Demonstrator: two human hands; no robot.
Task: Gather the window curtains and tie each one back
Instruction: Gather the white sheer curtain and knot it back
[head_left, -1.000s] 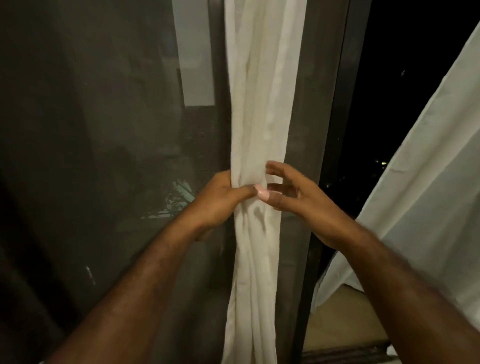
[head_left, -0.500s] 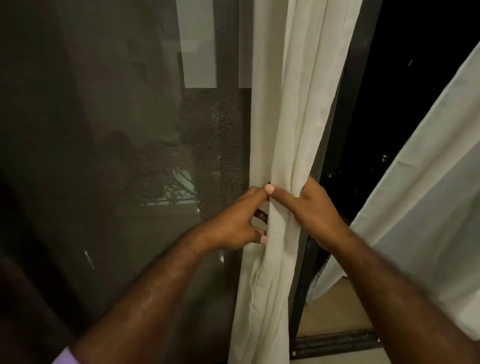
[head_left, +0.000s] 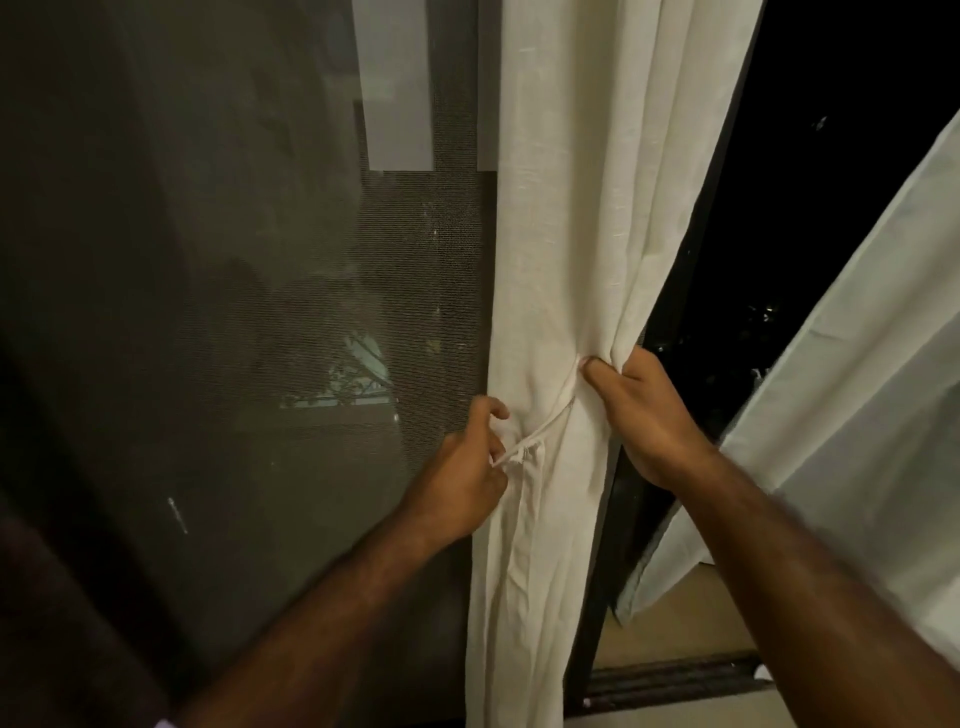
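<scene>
A cream curtain (head_left: 571, 208) hangs gathered in folds in front of the window frame. A thin cream tie strip (head_left: 550, 418) runs slanting across its front. My left hand (head_left: 462, 467) pinches the lower left end of this strip at the curtain's left edge. My right hand (head_left: 644, 410) grips the curtain's right edge and the strip's upper end, thumb pressed on the cloth. A second pale curtain (head_left: 857, 389) hangs loose at the right.
A dark mesh screen (head_left: 285, 312) fills the left half, close behind my left hand. A black frame post (head_left: 613, 519) stands behind the curtain. Dark open night shows between the curtains, with a floor track (head_left: 670, 675) below.
The view has moved closer. My hands have parted: the left has slid down-left with the strip's end, the right has shifted to the curtain's right edge, drawing the strip across the front.
</scene>
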